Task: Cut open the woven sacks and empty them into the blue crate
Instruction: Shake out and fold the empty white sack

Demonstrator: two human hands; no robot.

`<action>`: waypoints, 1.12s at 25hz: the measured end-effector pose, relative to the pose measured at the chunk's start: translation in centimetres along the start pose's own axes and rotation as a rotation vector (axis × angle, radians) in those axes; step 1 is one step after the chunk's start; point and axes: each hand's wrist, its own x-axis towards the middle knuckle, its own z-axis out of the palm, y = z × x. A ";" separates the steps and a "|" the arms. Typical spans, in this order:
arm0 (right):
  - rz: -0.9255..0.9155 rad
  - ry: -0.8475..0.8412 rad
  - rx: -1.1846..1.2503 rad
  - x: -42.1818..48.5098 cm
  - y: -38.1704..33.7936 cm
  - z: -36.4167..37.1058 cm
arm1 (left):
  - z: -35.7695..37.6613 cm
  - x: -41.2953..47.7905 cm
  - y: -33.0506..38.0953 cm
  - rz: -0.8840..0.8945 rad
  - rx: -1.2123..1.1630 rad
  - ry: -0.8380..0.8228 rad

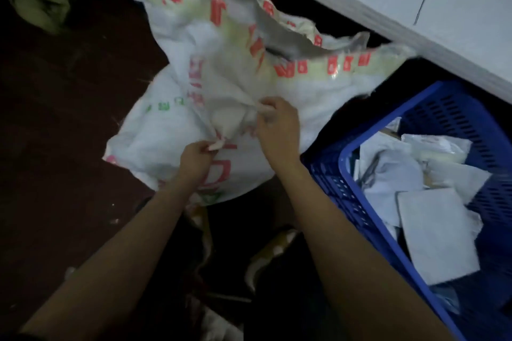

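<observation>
Dark floor [69, 108]; slumped woven sack [235, 69] mouth faces upper right.

Dim room, dark reddish-brown floor [69, 119], white cabinet [401, 3] at upper right

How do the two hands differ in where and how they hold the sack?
The left hand pinches a fold lower on the white woven sack, nearer the person; the right hand grips bunched fabric higher up, nearer the blue crate. Both are curled on the same sack's cloth.
</observation>
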 end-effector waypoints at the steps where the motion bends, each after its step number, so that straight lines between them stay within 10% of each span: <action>1: 0.143 0.067 0.027 -0.9 -0.2 -1.1 | -0.5 -1.7 1.0 -0.007 0.007 -0.022; 4: 0.790 0.249 0.315 -2.5 -1.1 -4.0 | -2.2 -5.3 3.5 -0.003 -0.033 -0.019; 7: 1.220 -0.059 0.961 -3.2 -2.3 -5.2 | -3.4 -8.9 4.7 -0.028 -0.141 -0.037; 13: 1.130 -0.027 1.512 -3.8 -5.0 -7.6 | -5.7 -12.8 3.2 -0.116 -0.231 -0.066; 28: 1.151 -0.113 0.894 -4.0 -10.2 -12.2 | -8.6 -19.5 8.2 -0.497 -0.661 -0.203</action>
